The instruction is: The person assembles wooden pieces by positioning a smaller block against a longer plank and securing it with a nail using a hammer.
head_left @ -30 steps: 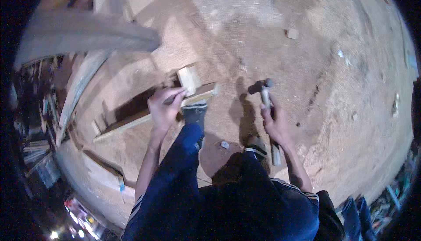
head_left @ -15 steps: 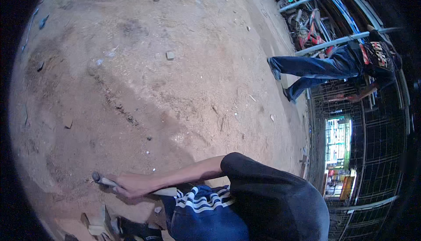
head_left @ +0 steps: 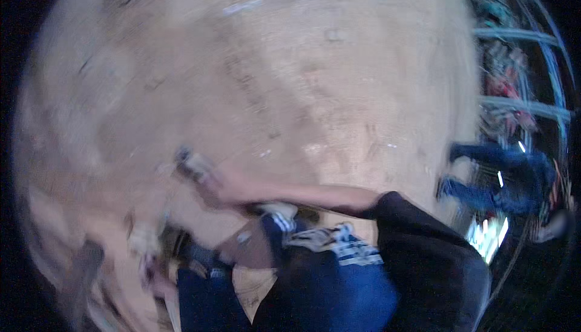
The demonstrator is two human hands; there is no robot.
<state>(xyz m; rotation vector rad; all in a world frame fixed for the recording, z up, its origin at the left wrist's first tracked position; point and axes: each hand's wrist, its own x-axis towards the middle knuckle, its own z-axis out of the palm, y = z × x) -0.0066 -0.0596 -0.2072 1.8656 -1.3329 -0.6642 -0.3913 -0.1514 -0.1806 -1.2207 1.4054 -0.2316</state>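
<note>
My right hand (head_left: 221,184), at the end of the arm coming from the black sleeve, is closed round a short bar-like tool. The tool's dark rounded end (head_left: 184,153) sticks out past the fingers, over the dirt ground; blur hides its exact kind. At the lower left, my left hand (head_left: 158,282) is low beside a pale block-like piece (head_left: 144,239), touching or almost touching it. Its fingers are smeared, so I cannot tell whether they grip the piece. My legs, in blue shorts with white stripes (head_left: 339,244), are bent between the hands.
Bare brown dirt ground (head_left: 290,72) spreads ahead. On the right stands another person in jeans (head_left: 502,175), beside metal racks (head_left: 514,105) heaped with mixed parts. A blurred dark post-like shape (head_left: 88,271) is at the lower left.
The view has swung, shifting the scene to the right and blurring it. My right hand still holds the tool and now appears higher and farther right. My left hand has come into sight.
</note>
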